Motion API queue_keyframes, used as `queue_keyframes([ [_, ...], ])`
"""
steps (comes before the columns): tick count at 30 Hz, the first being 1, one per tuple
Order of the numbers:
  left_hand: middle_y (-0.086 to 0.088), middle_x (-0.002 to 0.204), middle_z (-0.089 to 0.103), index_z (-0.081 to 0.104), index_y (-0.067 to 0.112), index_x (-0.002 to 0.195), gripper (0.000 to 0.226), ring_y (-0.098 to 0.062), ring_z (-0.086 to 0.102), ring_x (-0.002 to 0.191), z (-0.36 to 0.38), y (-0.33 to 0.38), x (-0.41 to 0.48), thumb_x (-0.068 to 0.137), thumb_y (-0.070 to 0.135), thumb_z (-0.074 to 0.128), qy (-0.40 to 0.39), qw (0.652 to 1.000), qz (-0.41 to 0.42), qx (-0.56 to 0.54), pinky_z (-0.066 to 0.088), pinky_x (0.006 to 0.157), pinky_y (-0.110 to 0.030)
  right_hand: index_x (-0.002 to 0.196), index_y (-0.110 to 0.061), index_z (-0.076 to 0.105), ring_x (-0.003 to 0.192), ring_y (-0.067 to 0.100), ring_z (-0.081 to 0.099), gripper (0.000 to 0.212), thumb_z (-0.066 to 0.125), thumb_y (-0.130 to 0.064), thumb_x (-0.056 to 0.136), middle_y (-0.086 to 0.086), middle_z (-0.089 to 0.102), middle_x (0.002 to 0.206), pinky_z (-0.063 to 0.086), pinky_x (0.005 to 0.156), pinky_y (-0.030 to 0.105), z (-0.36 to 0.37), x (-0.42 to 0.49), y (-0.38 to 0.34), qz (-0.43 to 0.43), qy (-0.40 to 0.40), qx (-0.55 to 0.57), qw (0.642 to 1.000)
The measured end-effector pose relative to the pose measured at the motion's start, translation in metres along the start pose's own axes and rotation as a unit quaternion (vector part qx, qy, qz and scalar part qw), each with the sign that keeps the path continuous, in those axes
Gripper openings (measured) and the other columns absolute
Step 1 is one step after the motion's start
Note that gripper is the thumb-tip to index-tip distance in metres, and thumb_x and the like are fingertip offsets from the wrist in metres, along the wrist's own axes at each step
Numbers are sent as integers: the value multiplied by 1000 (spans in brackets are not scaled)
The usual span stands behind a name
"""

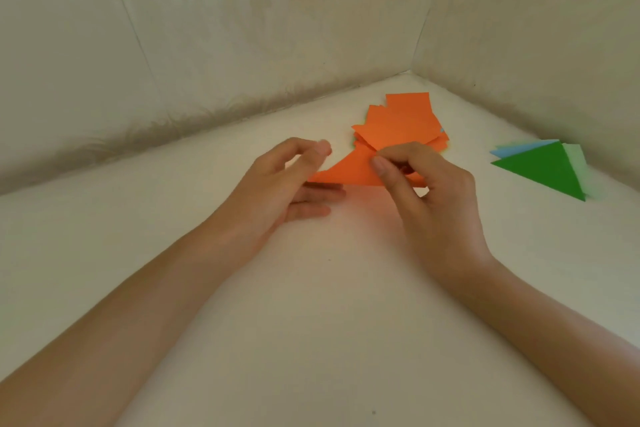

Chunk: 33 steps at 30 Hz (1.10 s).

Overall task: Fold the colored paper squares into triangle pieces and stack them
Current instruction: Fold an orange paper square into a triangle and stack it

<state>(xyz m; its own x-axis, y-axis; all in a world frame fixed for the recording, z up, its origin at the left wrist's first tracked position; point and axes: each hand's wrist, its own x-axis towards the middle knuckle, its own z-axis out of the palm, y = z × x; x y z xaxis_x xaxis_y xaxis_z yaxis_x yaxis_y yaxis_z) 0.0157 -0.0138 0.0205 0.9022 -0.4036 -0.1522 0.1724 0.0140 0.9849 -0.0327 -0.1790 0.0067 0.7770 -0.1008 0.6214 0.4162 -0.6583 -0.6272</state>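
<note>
Both hands are on one orange paper piece [346,172], folded to a triangle and held just above the white surface [311,305]. The right hand [429,198] pinches its right end between thumb and forefinger; the left hand [294,180] grips the left corner, thumb above, fingers beneath. Just behind lies the loose pile of orange squares [401,125]. Well apart on the right, the green triangle [543,170] tops the folded stack.
</note>
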Motion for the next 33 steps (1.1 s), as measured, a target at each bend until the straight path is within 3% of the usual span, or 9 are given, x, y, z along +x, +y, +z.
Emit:
queue_keyframes([
  [5, -3, 79, 69, 74, 16, 69, 24, -8, 64, 77, -4, -5, 3, 62, 38, 72, 26, 997, 68, -18, 52, 77, -22, 75, -35, 59, 71, 3, 47, 14, 57, -32, 89, -26, 57, 73, 32, 68, 14, -2, 2, 2, 72, -64, 32, 995],
  [10, -7, 82, 69, 78, 25, 69, 17, -12, 62, 79, -3, -8, 3, 57, 35, 84, 38, 994, 106, 12, 49, 91, -37, 72, -17, 64, 69, 4, 48, 20, 61, -23, 91, -1, 61, 71, 37, 67, 21, -5, 5, 7, 163, -67, 92, 980],
  [14, 3, 71, 68, 77, 23, 70, 8, -9, 60, 70, 0, -9, 3, 64, 27, 74, 40, 989, 140, 31, 49, 77, -26, 71, -29, 64, 100, 9, 48, 17, 65, -30, 87, -2, 58, 99, 33, 84, 13, -5, 6, 8, 195, -34, 70, 978],
  [16, 4, 69, 67, 77, 21, 71, 6, -9, 59, 68, 0, -9, 4, 67, 23, 73, 43, 985, 160, 41, 49, 72, -22, 68, -33, 64, 114, 8, 46, 17, 69, -29, 84, 0, 55, 114, 33, 94, 18, -3, 6, 7, 213, -27, 124, 969],
  [17, 5, 68, 67, 75, 20, 73, 5, -9, 59, 67, 0, -9, 5, 69, 19, 73, 42, 984, 171, 39, 50, 72, -22, 66, -32, 66, 112, 6, 49, 14, 69, -31, 80, 1, 58, 113, 37, 93, 24, -3, 6, 6, 220, -29, 161, 962],
  [19, 5, 69, 67, 68, 16, 84, 13, -9, 60, 66, -1, -9, 5, 75, 7, 72, 43, 981, 187, 33, 53, 74, -25, 66, -29, 67, 87, 9, 55, 11, 66, -31, 77, -3, 64, 90, 41, 78, 30, -2, 5, 4, 221, -34, 204, 953],
  [21, 2, 68, 66, 63, 15, 91, 19, -11, 60, 66, -2, -9, 5, 76, 6, 71, 43, 980, 192, 30, 54, 76, -28, 69, -22, 66, 70, 12, 48, 14, 67, -26, 82, -3, 59, 72, 37, 66, 31, -1, 4, 4, 211, -30, 197, 957],
  [25, 5, 67, 67, 64, 14, 94, 21, -8, 61, 65, -1, -9, 5, 74, 12, 71, 47, 978, 200, 33, 54, 74, -26, 74, -12, 64, 67, 13, 46, 15, 66, -18, 88, -2, 58, 70, 37, 64, 31, -1, 4, 3, 205, -14, 182, 962],
  [33, 6, 70, 71, 66, 12, 83, 12, -6, 65, 64, 1, -10, 5, 73, 8, 71, 68, 974, 214, 34, 55, 67, -20, 74, -18, 66, 69, 9, 50, 14, 65, -19, 88, -10, 62, 70, 40, 66, 27, -1, 3, -2, 205, 9, 168, 964],
])
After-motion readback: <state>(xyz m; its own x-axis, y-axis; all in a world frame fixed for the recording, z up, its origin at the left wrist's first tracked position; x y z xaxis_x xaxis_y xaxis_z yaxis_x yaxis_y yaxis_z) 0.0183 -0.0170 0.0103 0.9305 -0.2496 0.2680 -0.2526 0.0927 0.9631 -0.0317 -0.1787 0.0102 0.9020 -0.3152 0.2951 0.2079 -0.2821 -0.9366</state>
